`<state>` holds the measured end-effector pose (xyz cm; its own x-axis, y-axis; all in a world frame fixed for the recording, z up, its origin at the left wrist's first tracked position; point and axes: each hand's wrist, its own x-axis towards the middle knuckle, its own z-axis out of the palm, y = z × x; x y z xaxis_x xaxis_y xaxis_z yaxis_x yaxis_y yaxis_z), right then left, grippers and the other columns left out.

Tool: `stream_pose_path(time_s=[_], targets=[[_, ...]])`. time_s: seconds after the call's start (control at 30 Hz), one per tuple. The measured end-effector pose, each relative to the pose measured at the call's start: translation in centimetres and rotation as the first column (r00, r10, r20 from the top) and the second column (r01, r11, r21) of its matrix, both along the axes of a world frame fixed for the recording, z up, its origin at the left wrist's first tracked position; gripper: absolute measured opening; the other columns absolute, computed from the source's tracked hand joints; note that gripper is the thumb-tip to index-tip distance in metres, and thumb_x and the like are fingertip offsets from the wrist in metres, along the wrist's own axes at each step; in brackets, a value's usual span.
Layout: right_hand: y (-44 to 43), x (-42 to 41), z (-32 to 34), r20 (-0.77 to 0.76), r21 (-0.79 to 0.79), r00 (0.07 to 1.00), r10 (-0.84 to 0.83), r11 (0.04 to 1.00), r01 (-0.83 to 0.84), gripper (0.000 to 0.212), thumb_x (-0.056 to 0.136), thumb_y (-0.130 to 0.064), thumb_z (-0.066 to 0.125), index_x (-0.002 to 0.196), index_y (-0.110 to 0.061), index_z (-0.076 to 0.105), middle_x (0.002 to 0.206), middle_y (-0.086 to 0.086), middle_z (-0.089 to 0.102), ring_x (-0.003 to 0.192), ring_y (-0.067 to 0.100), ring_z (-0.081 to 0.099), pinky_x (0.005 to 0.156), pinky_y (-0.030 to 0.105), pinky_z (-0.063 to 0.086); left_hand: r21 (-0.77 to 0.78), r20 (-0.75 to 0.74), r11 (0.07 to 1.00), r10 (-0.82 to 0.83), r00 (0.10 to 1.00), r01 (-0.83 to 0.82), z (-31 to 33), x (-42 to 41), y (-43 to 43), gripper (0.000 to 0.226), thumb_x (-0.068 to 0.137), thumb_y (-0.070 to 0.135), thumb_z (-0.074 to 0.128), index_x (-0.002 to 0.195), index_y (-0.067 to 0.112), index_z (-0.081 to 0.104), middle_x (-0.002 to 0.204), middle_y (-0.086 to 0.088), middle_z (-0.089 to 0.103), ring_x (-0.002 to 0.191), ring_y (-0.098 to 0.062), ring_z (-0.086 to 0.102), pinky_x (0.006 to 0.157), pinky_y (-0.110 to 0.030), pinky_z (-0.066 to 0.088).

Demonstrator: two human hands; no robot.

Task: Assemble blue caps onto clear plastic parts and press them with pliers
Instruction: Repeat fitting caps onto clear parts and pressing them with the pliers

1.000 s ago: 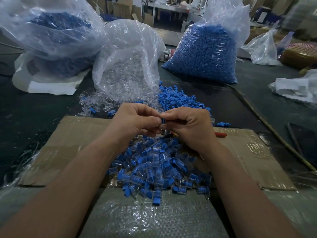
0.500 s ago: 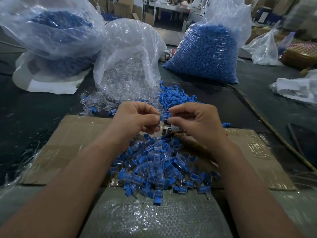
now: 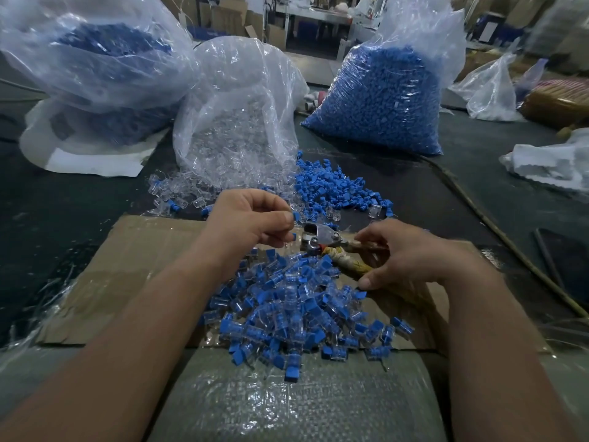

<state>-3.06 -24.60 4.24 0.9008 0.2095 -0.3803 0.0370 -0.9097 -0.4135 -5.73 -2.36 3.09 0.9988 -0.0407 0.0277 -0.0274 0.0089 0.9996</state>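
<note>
Lying on a dark table (image 3: 79, 224), cardboard (image 3: 153, 250) bears blue-capped parts (image 3: 287, 314).

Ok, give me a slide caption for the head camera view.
Left hand pinches a capped part beside pliers held in the right hand, by the assembled pile.

Dark table (image 3: 446, 193) carries cardboard sheet (image 3: 153, 250) at front; behind it, bag of clear parts (image 3: 236, 122) & bag of blue caps (image 3: 382, 100), w/ loose blue caps (image 3: 331, 186) spilled between.

Left grip (image 3: 251, 221) pinches a blue cap (image 3: 295, 216) beside the pliers (image 3: 322, 238); blurred right grip (image 3: 411, 255) seemingly holds their handles.
</note>
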Motion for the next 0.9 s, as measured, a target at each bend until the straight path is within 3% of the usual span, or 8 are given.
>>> stream_pose_path(time_s=[0.07, 0.2, 0.37, 0.5, 0.63, 0.8, 0.9], targets=[[0.3, 0.1, 0.0, 0.032, -0.012, 0.999, -0.011, 1.0, 0.012, 0.073, 0.06, -0.033, 0.083, 0.125, -0.028, 0.049, 0.102, -0.015, 0.042, 0.101, 0.011, 0.042, 0.084, 0.03, 0.037, -0.003, -0.001, 1.0, -0.003, 1.0, 0.003, 0.0, 0.0, 0.0, 0.011, 0.077, -0.006, 0.062, 0.072, 0.003, 0.061, 0.053, 0.0, 0.064, 0.048, -0.01, 0.062, 0.051, -0.019, 0.053], [0.5, 0.0, 0.3, 0.099, -0.018, 0.995, -0.002, 1.0, 0.004, 0.062, 0.061, -0.029, 0.083, 0.118, -0.028, 0.059, 0.087, -0.021, 0.046, 0.083, 0.005, 0.047, 0.066, 0.023, 0.04, -0.011, 0.0, 1.0, -0.001, 1.0, 0.001, -0.1, 0.1, 0.0, 0.011, 0.078, -0.005, 0.062, 0.072, 0.004, 0.061, 0.054, 0.0, 0.065, 0.049, -0.01, 0.063, 0.051, -0.019, 0.053], [1.0, 0.3, 0.1, 0.187, -0.053, 0.982, 0.0, 0.999, 0.01, 0.036, 0.067, -0.026, 0.074, 0.102, -0.027, 0.067, 0.08, -0.012, 0.057, 0.076, 0.007, 0.053, 0.068, 0.029, 0.048, -0.035, -0.01, 0.999, -0.002, 1.0, 0.001, -0.2, 0.2, 0.2, 0.01, 0.078, -0.005, 0.063, 0.072, 0.004, 0.061, 0.056, -0.001, 0.065, 0.051, -0.011, 0.063, 0.051, -0.02, 0.053], [1.4, 0.8, -0.7, 0.28, -0.161, 0.959, 0.035, 0.987, 0.011, 0.02, 0.073, -0.015, 0.064, 0.09, -0.026, 0.063, 0.081, -0.006, 0.057, 0.075, 0.012, 0.052, 0.06, 0.029, 0.045, -0.049, 0.0, 0.999, -0.004, 1.0, 0.004, -0.3, 0.3, 0.2, 0.012, 0.079, -0.005, 0.061, 0.072, 0.004, 0.061, 0.055, -0.001, 0.065, 0.052, -0.011, 0.064, 0.052, -0.019, 0.053], [1.1, 1.1, -1.5, 0.339, -0.144, 0.941, 0.002, 0.988, 0.05, 0.019, 0.074, -0.015, 0.061, 0.084, -0.028, 0.053, 0.082, -0.008, 0.05, 0.073, 0.009, 0.046, 0.055, 0.027, 0.035, -0.057, 0.023, 0.998, -0.001, 1.0, 0.003, -0.3, 0.3, 0.2, 0.013, 0.079, -0.006, 0.059, 0.072, 0.004, 0.059, 0.055, 0.0, 0.065, 0.053, -0.01, 0.064, 0.053, -0.019, 0.053], [1.3, 1.0, -1.3, 0.539, 0.034, 0.838, -0.085, 0.996, 0.079, 0.023, 0.074, -0.013, 0.062, 0.084, -0.027, 0.047, 0.079, -0.01, 0.043, 0.071, 0.011, 0.042, 0.059, 0.029, 0.031, -0.056, 0.076, 0.997, 0.05, 0.996, -0.046, -0.5, 0.3, 0.2, 0.014, 0.082, -0.007, 0.056, 0.073, 0.005, 0.058, 0.055, 0.0, 0.064, 0.054, -0.009, 0.063, 0.053, -0.018, 0.052], [2.2, 0.5, -1.3, 0.548, 0.195, 0.822, -0.156, 0.979, 0.056, 0.023, 0.078, -0.015, 0.059, 0.084, -0.03, 0.043, 0.074, -0.011, 0.05, 0.069, 0.015, 0.048, 0.06, 0.03, 0.033, -0.058, 0.101, 0.996, 0.08, 0.992, -0.074, -0.6, 0.5, 0.2, 0.016, 0.083, -0.007, 0.056, 0.074, 0.007, 0.058, 0.056, 0.001, 0.065, 0.055, -0.008, 0.064, 0.054, -0.017, 0.052]])
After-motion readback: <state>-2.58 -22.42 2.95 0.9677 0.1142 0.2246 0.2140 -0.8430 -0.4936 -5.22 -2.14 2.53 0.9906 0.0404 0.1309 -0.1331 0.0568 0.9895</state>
